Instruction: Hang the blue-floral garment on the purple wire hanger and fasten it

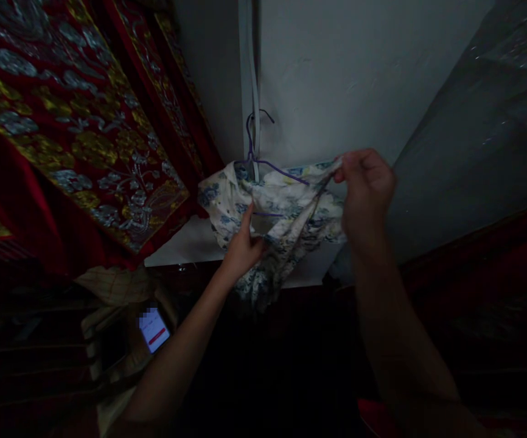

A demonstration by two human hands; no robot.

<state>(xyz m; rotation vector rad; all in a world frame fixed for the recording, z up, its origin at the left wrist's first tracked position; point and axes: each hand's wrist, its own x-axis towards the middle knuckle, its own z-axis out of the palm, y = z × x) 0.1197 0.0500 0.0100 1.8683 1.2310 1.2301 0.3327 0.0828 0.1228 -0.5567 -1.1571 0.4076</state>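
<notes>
Shirt (307, 210), floral and kinda bunched up, is on a purple wire hanger (282, 171) against the pale wall (331, 79), just above the wall's bottom edge. Right hand (368, 185) has it pinched: thumb and fingers shut tight on a bit of the fabric past the end of the hanger's right arm, pulling it up into a taut fold. Left hand (244, 250) is way looser, with the index finger pointing up against the front near the neckline and the thumb spread apart from it, so that gap's fairly wide. Can't tell what the other left fingers are doing, too dark. Hanger's lower bar peeks out right beside that index fingertip, and its hook is up by a pale strap (255, 79). Red embroidered cloth (94, 140) fills the upper left, a lit phone (154, 330) sits below it, and clear plastic (478, 134) covers the right side.
</notes>
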